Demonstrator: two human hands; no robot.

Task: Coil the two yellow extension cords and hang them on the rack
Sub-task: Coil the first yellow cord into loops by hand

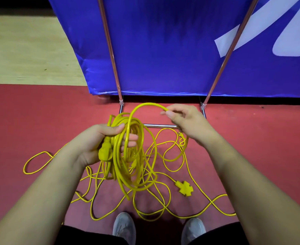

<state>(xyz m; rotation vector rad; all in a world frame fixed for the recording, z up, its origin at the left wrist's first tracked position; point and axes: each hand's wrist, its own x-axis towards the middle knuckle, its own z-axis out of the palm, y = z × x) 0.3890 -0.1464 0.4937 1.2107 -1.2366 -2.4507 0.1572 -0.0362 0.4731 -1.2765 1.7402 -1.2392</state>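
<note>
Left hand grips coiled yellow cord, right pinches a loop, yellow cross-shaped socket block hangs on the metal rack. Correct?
No. Head view: the yellow cross-shaped socket block lies on the red floor, not on the metal rack. Left hand grips the coiled yellow cord; right hand pinches a loop.

1. The coiled cord [126, 161], yellow, hangs in loose uneven loops from the left hand [96, 140], with its plug [105, 153] against the palm. One strand arcs up to the right hand [184, 119], which pinches it.
2. The loose cord [211, 203] sprawls tangled on the red floor [251, 147] below, its cross-shaped socket [184, 187] lying flat.
3. The rack [160, 125], of metal tube, stands just behind.
</note>
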